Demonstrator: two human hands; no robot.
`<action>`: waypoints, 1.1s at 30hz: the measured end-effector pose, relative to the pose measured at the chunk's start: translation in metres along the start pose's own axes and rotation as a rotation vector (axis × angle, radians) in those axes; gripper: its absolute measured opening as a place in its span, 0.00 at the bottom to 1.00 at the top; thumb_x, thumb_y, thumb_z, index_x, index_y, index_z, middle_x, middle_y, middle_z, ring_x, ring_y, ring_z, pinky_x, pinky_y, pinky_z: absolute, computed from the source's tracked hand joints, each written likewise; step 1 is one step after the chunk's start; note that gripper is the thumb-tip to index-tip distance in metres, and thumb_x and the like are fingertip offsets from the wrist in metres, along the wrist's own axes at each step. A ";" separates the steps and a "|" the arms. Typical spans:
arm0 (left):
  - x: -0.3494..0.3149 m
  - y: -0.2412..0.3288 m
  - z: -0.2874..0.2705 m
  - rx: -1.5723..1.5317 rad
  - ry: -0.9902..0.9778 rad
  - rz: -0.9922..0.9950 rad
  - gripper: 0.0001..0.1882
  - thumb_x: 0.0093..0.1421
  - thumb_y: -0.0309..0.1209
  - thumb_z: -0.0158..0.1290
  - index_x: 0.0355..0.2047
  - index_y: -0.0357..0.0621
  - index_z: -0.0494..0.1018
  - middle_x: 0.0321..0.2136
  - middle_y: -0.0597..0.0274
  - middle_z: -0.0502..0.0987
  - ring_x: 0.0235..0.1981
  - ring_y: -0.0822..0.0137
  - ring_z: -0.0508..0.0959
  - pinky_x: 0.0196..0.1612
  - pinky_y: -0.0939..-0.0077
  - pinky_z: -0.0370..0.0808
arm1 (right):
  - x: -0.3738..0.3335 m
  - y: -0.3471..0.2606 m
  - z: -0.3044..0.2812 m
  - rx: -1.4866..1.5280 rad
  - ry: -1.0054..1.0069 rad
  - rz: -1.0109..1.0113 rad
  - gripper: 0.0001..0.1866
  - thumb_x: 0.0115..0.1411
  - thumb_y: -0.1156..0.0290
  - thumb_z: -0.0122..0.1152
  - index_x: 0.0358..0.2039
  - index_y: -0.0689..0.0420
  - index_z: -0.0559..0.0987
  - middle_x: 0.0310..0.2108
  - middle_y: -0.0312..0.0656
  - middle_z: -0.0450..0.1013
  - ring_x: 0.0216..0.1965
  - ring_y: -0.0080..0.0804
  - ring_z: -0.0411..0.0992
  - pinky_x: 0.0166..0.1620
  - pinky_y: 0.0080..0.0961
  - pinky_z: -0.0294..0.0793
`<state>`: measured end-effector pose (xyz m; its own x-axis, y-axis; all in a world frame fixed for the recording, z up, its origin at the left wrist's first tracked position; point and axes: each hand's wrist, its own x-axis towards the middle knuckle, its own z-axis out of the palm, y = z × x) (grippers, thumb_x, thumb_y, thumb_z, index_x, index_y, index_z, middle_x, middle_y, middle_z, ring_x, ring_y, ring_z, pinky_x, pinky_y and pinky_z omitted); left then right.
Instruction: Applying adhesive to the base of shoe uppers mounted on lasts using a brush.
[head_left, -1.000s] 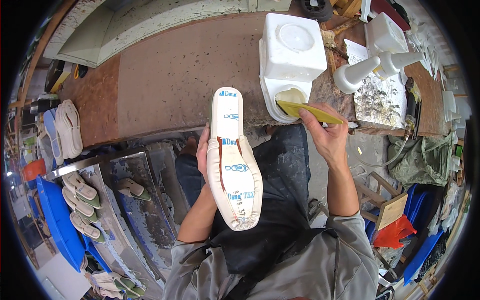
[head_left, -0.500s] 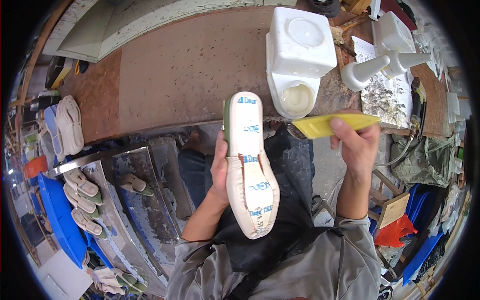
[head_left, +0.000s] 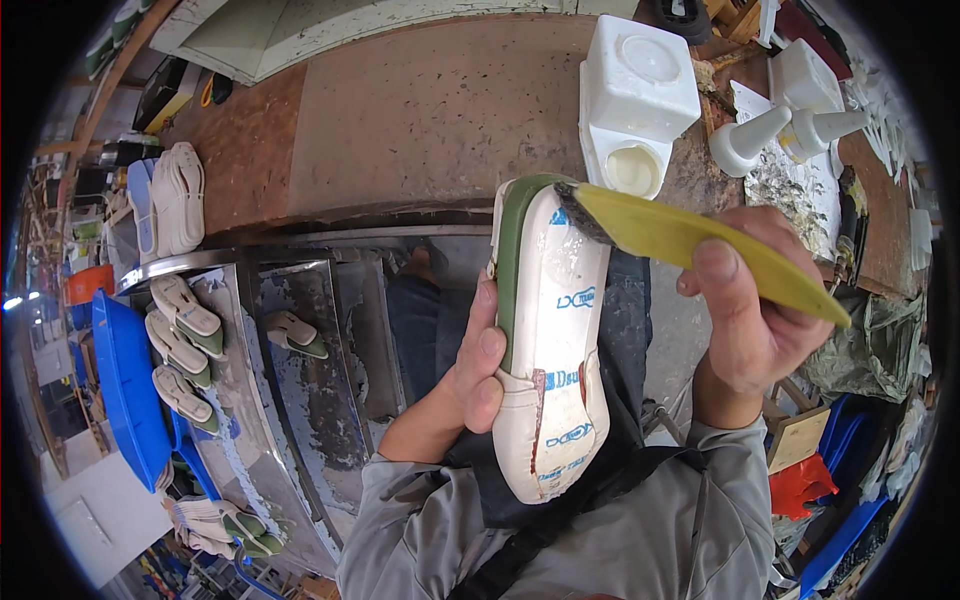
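Grey cloth of the worker's shirt point(head_left: 420, 530) marks the near edge. Just beyond, a cream-and-green shoe point(head_left: 575, 335) lies sole up between the hands, which are apart: the left hand point(head_left: 478, 355) is clamped on its left side, and the right hand point(head_left: 755, 310), to its right, pinches a yellow-handled brush point(head_left: 700, 245) whose dark bristles lie over the sole's far end. Blue lettering and small emblems are printed along the pale, glossy sole. To the left, a metal rack point(head_left: 295, 400) with flaking paint bears similar shoes point(head_left: 180, 340), beside a blue tray point(head_left: 130, 390). Farther off extends a brown workbench point(head_left: 430, 120), its top flecked with dark spots; at its right are a white container point(head_left: 645, 80) with a round cup, cone-nosed white bottles point(head_left: 750, 140) and a heavily stained sheet point(head_left: 785, 195). Along the far side runs a pale, scuffed cabinet point(head_left: 370, 30).
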<state>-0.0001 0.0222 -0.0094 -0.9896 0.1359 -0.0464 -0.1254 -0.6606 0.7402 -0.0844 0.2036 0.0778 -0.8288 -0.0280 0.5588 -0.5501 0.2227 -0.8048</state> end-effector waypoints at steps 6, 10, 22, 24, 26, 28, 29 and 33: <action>-0.013 0.010 0.002 0.025 -0.090 0.053 0.31 0.60 0.48 0.37 0.61 0.50 0.48 0.54 0.49 0.62 0.51 0.56 0.68 0.52 0.60 0.68 | -0.001 -0.025 0.001 -0.028 -0.169 -0.128 0.10 0.44 0.74 0.64 0.25 0.68 0.76 0.18 0.47 0.71 0.19 0.29 0.68 0.24 0.20 0.65; -0.016 0.012 -0.001 0.047 -0.151 0.113 0.31 0.60 0.49 0.36 0.61 0.51 0.48 0.54 0.50 0.62 0.51 0.56 0.68 0.52 0.61 0.68 | -0.005 -0.034 0.002 0.003 -0.218 -0.126 0.11 0.42 0.74 0.65 0.24 0.68 0.76 0.18 0.47 0.71 0.19 0.31 0.69 0.23 0.21 0.66; -0.025 0.018 -0.004 -0.042 -0.421 0.267 0.37 0.57 0.36 0.31 0.62 0.33 0.31 0.63 0.43 0.42 0.62 0.52 0.51 0.64 0.65 0.43 | -0.035 -0.047 0.000 0.156 -0.278 -0.080 0.10 0.42 0.74 0.68 0.25 0.64 0.79 0.21 0.45 0.74 0.20 0.29 0.73 0.22 0.19 0.69; -0.036 0.035 0.017 0.144 0.058 -0.086 0.35 0.57 0.35 0.30 0.62 0.32 0.36 0.63 0.45 0.41 0.63 0.53 0.48 0.64 0.66 0.40 | -0.039 -0.045 -0.001 0.174 -0.301 -0.105 0.10 0.42 0.74 0.68 0.25 0.65 0.79 0.20 0.46 0.74 0.19 0.30 0.72 0.20 0.20 0.69; -0.035 0.036 0.016 0.169 0.032 -0.081 0.34 0.57 0.35 0.30 0.61 0.32 0.39 0.63 0.45 0.42 0.63 0.53 0.47 0.64 0.67 0.38 | -0.044 -0.045 -0.001 0.202 -0.288 -0.116 0.10 0.42 0.74 0.68 0.25 0.65 0.78 0.20 0.46 0.74 0.18 0.29 0.72 0.20 0.20 0.69; -0.033 0.037 0.013 0.196 0.008 -0.072 0.33 0.57 0.35 0.29 0.61 0.31 0.41 0.63 0.45 0.42 0.64 0.54 0.47 0.64 0.68 0.36 | -0.049 -0.043 -0.001 0.234 -0.276 -0.129 0.10 0.43 0.74 0.68 0.25 0.65 0.78 0.20 0.46 0.74 0.17 0.29 0.72 0.19 0.20 0.68; -0.031 0.037 0.010 0.180 -0.088 -0.034 0.32 0.57 0.35 0.29 0.61 0.30 0.42 0.63 0.46 0.42 0.64 0.55 0.46 0.64 0.68 0.35 | -0.051 -0.042 -0.002 0.261 -0.290 -0.162 0.10 0.43 0.74 0.67 0.25 0.65 0.78 0.20 0.46 0.74 0.17 0.29 0.72 0.18 0.21 0.68; -0.020 0.020 -0.011 0.057 -0.410 0.160 0.30 0.60 0.34 0.27 0.60 0.31 0.44 0.63 0.47 0.43 0.65 0.56 0.44 0.65 0.69 0.33 | -0.053 -0.043 -0.004 0.314 -0.289 -0.134 0.09 0.43 0.75 0.67 0.25 0.65 0.78 0.20 0.46 0.74 0.18 0.30 0.72 0.19 0.20 0.69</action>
<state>0.0167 -0.0018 -0.0011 -0.8852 0.3247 0.3331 0.0424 -0.6568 0.7529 -0.0161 0.1991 0.0832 -0.7179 -0.3174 0.6196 -0.6221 -0.1070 -0.7756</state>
